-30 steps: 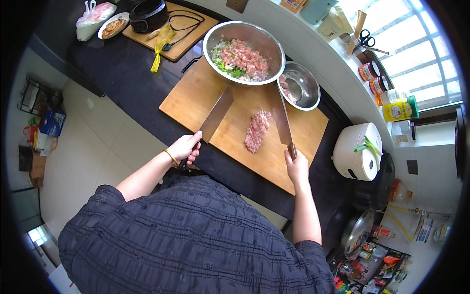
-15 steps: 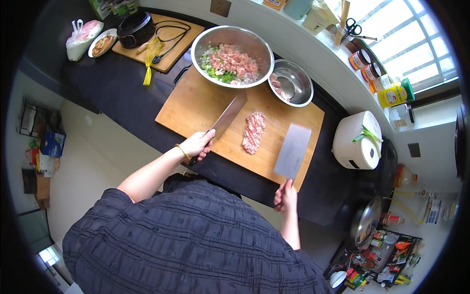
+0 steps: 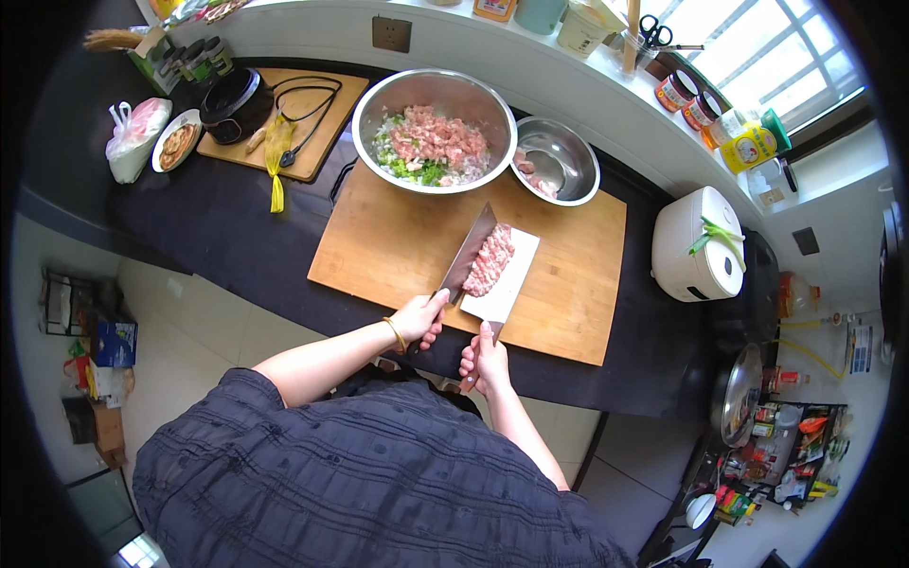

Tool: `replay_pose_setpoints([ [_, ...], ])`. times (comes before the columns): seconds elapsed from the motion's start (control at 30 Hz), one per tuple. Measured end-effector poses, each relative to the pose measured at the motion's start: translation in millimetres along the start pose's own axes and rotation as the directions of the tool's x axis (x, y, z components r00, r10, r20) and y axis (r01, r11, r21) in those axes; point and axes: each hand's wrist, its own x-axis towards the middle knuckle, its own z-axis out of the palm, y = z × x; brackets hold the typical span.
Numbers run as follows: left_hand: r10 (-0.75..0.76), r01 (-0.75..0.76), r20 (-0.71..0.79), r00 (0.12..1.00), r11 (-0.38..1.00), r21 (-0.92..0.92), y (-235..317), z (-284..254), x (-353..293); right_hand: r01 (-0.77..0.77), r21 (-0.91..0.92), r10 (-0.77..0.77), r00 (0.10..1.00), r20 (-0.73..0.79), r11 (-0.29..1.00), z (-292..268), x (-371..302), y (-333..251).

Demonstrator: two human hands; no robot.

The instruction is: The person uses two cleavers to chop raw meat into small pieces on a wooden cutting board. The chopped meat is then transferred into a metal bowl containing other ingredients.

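My left hand (image 3: 419, 320) is closed round the handle of a cleaver (image 3: 471, 248), its blade standing on edge along the left side of a strip of minced meat (image 3: 490, 261). In my right hand (image 3: 485, 360) is a second cleaver (image 3: 511, 292), held with its broad blade nearly flat. The mince lies between the two blades and at least partly over the flat one; how much of it rests on the steel I cannot tell. Below them is the wooden cutting board (image 3: 568, 284). Beyond stands a large steel bowl (image 3: 507, 156) with mince, chopped greens and pale bits.
A smaller steel bowl (image 3: 579, 161) with meat pieces touches the board's far edge. To the right stands a white rice cooker (image 3: 691, 256) with scallion on top. At the far left are a second board (image 3: 317, 142), a black pot (image 3: 237, 106) and a plate (image 3: 159, 163).
The right cleaver has moved left from the board's right side to the mince. The left cleaver has come right, against the mince's left side. The view has shifted slightly.
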Motion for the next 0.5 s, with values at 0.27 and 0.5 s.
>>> replay_pose_setpoints([
  [0.27,0.167,-0.173,0.052,0.985,0.974,0.146,7.8,10.2,-32.6,0.099,-0.01,-0.098,0.993,0.065,0.995,-4.0,-44.3,-14.7],
  [0.5,0.442,-0.431,-0.082,0.893,0.894,0.124,97.1,-13.8,-70.0,0.408,-0.312,-0.367,0.912,0.185,0.858,76.4,-71.2,-124.0],
])
